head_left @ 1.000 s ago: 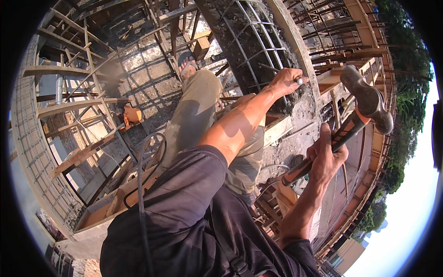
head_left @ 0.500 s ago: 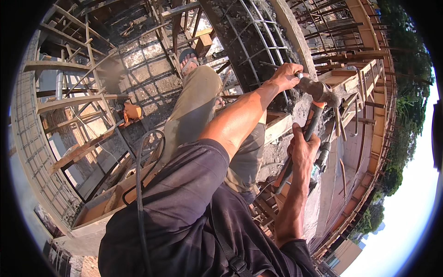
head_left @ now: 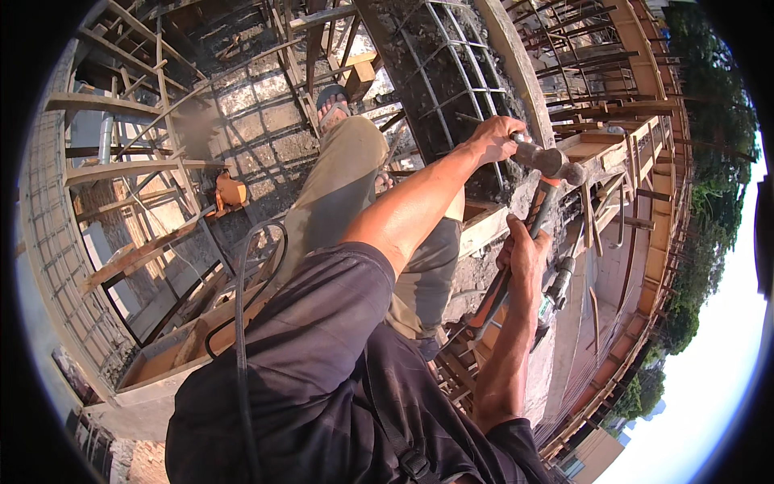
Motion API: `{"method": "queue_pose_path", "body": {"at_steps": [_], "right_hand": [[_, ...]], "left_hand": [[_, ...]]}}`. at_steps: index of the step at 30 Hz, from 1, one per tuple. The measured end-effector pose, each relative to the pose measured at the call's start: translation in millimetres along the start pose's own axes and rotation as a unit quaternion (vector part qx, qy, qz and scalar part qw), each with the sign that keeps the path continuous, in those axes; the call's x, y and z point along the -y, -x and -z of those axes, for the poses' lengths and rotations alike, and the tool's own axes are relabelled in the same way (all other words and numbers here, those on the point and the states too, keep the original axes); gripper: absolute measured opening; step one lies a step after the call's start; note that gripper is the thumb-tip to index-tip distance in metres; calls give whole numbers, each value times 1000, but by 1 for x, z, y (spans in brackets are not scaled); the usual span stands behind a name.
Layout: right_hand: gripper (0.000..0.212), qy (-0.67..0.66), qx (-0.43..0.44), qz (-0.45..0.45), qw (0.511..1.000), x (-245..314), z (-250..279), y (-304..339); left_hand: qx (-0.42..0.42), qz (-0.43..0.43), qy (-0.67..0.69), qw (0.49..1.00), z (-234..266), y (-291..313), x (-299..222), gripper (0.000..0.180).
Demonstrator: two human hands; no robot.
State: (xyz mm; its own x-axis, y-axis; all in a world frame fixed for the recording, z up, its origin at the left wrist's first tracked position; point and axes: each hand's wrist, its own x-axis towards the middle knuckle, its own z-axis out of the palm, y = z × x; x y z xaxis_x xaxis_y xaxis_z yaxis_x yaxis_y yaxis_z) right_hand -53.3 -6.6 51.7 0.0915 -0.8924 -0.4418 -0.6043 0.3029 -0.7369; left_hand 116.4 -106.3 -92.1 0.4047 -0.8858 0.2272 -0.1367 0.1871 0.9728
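My right hand [head_left: 526,248] is wrapped round the grey-and-orange handle of a hammer [head_left: 542,202]. The hammer's rusty metal head [head_left: 547,160] lies at the fingertips of my left hand [head_left: 493,140], above the concrete edge. My left fingers are curled closed around something mostly hidden, with a bit of metal by the hammer's face; its kind cannot be told. Beside my right forearm rests a grey power tool [head_left: 556,292] with a green-and-white label.
A steel rebar cage [head_left: 459,60] runs along a dark trench beside a concrete edge [head_left: 516,60]. My sandalled foot [head_left: 332,109] stands among timber props. An orange object [head_left: 230,192] sits lower left. A black cable [head_left: 240,323] loops over my left side. Wooden formwork [head_left: 645,161] borders the right.
The hammer head and both hands have shifted slightly left and down. The shiny metal end by my left fingertips shows less plainly now. Both hands keep their grip.
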Motion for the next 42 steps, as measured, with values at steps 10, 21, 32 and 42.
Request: {"method": "queue_pose_path", "body": {"at_steps": [10,21,32,42], "right_hand": [[46,-231,-138,528,806,179,83,84],[35,61,-54,94,992,6,-2,23],[37,-186,-119,425,878,65,15,22],[28,-37,6,-59,998,-65,19,28]], "left_hand": [[-54,20,-18,998,-3,-2,3,31],[-43,-6,-3,999,-3,-4,3,28],[-91,-10,-8,996,-5,-7,9,27],[-29,17,-34,999,45,60,28,42]]}}
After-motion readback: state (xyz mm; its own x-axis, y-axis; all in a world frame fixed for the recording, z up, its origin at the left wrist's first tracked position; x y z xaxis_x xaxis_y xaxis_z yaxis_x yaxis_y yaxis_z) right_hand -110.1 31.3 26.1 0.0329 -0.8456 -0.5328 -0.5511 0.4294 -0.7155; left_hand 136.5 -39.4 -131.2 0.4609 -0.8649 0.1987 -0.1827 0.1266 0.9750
